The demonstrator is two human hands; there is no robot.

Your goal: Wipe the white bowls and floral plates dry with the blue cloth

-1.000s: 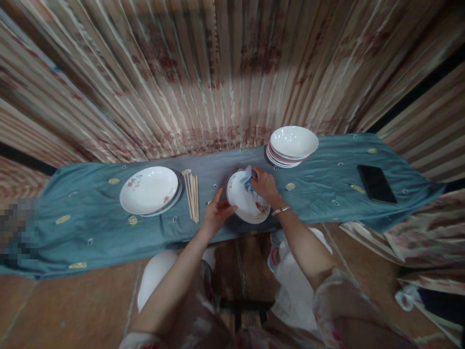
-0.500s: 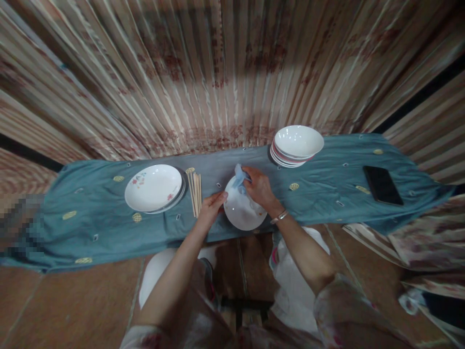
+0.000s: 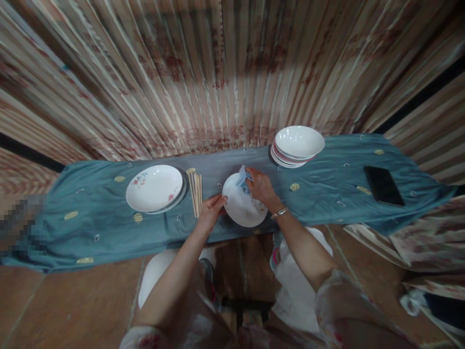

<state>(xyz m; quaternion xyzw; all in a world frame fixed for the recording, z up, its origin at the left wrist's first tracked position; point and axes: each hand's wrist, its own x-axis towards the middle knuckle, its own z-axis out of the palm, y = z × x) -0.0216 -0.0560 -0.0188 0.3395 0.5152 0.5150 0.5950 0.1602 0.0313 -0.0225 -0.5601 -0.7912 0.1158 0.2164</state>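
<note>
While left hand (image 3: 210,213) grips plate (image 3: 240,211), right hand (image 3: 259,186) presses cloth (image 3: 241,175); no writing legible.

White floral plate (image 3: 240,209) tilted above table edge, blue cloth (image 3: 241,176) on rim

glossy plate (image 3: 242,209), seemingly cloth rag (image 3: 241,177)

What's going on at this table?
A person is wiping a white plate over the near edge of a table draped in blue cloth. The left hand grips the plate's rim, while the right hand presses a small blue rag against it. To the left lie a stack of plates and some chopsticks; to the right sit a stack of bowls and a phone.
</note>
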